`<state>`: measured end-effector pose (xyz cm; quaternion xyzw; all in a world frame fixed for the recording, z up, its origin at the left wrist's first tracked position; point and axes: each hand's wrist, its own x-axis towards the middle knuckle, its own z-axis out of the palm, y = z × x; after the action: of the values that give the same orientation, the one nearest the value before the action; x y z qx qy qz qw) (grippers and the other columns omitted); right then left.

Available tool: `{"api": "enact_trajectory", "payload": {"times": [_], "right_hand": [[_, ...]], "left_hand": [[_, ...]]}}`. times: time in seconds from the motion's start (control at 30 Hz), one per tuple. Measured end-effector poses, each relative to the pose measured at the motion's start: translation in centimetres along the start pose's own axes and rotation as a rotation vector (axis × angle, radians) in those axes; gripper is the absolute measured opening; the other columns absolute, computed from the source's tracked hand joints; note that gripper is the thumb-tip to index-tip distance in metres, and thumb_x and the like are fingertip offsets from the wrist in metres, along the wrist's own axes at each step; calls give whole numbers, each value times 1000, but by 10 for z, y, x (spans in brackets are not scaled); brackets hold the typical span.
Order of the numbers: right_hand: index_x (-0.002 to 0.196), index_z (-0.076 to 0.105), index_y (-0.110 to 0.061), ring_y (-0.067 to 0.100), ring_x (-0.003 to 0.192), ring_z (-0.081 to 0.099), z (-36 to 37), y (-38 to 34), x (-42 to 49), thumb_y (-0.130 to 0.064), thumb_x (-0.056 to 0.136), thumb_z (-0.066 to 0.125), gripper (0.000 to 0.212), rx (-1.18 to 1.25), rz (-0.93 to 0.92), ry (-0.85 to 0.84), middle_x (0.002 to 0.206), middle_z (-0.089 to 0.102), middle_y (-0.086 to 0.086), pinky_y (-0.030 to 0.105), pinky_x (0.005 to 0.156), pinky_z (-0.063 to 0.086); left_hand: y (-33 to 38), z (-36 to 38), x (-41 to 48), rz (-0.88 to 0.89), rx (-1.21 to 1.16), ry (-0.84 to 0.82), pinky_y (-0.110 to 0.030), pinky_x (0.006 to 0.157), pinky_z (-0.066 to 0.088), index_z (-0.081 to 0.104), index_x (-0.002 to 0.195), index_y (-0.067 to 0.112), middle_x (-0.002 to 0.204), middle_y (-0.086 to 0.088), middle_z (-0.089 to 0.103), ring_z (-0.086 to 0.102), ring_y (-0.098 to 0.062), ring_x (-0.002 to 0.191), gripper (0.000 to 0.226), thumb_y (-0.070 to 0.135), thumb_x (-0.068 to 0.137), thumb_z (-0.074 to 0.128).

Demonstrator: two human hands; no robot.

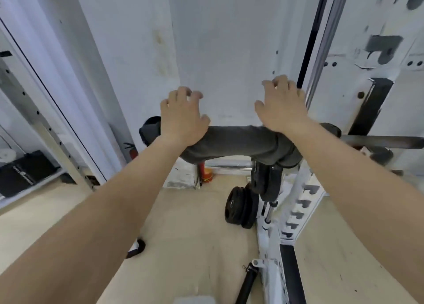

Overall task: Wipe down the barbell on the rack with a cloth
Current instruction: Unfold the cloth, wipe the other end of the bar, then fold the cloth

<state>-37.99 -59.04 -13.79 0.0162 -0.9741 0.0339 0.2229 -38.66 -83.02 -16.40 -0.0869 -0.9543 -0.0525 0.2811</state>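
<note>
Head view shows a dark grey cloth draped over the barbell, which lies across the white rack; bare steel shows only to the right of the cloth; the left hand and the right hand sit at the cloth's two ends, heels near it, fingers spread, loosely curled and raised, holding nothing; black weight plates stand on the floor below.

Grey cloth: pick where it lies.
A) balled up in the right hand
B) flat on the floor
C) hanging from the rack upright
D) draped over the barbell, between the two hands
D: the grey cloth lies along the barbell, spanning from the left hand to the right hand.
</note>
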Motion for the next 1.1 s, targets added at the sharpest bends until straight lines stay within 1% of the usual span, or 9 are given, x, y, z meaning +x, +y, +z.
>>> {"api": "enact_trajectory", "payload": {"times": [0.07,0.13,0.27,0.4,0.57,0.73,0.93,1.03,1.1], "right_hand": [[126,57,-20,29,103,58,16,-18,-26,-52,100,33,48,70,-172,11,122,60,8,42,82,45],[103,61,-23,22,75,56,32,-28,-45,-64,98,20,58,-20,-206,-53,92,66,1,35,65,40],[87,66,-20,22,64,55,44,-49,-40,-57,99,15,65,-127,-63,27,69,58,-1,33,58,36],[82,67,-17,26,60,48,46,-90,-27,-45,102,20,59,-129,-51,-17,67,54,3,33,55,29],[67,52,-17,26,55,54,63,-164,-29,-37,99,24,47,-104,-24,126,57,50,-1,34,53,37],[97,67,-13,28,79,60,88,-155,-46,-38,101,35,41,-132,-115,293,87,67,4,41,75,43],[104,65,-18,27,83,63,62,-68,-59,-55,98,29,51,-197,-126,226,91,67,2,39,77,45],[87,60,-27,23,72,58,42,-41,-40,-59,99,19,54,-148,-100,38,75,60,-2,35,62,41],[82,62,-26,22,74,58,32,-24,-21,-61,98,17,59,-97,-80,-126,77,61,-1,35,66,39]], "left_hand": [[7,18,-18,204,-55,-28,-39,74,45,62,101,24,96,-1,66,63,-25,87,39,47,98,31],[4,27,-23,200,-48,-35,-33,58,41,59,76,21,67,4,61,59,-20,61,54,51,100,21],[0,31,-21,215,24,-18,-34,55,40,56,71,19,63,3,57,52,-21,55,55,50,100,21],[-28,36,-30,319,17,87,-34,60,29,61,80,16,71,-1,62,56,-26,62,48,44,102,28],[-79,26,-22,248,29,47,-32,49,27,50,65,18,57,2,52,49,-24,51,47,41,100,28],[-76,18,-8,197,-56,-89,-32,53,29,48,62,20,60,0,48,43,-23,53,47,37,100,25],[-51,31,-27,195,-35,59,-36,58,32,55,67,14,63,-5,59,52,-31,58,45,36,99,31],[-11,38,-28,218,-23,75,-37,60,29,59,70,14,65,-6,61,56,-31,61,43,33,101,35],[13,37,-25,241,13,82,-35,59,24,58,67,15,62,-6,62,56,-30,58,44,31,101,36]]}}
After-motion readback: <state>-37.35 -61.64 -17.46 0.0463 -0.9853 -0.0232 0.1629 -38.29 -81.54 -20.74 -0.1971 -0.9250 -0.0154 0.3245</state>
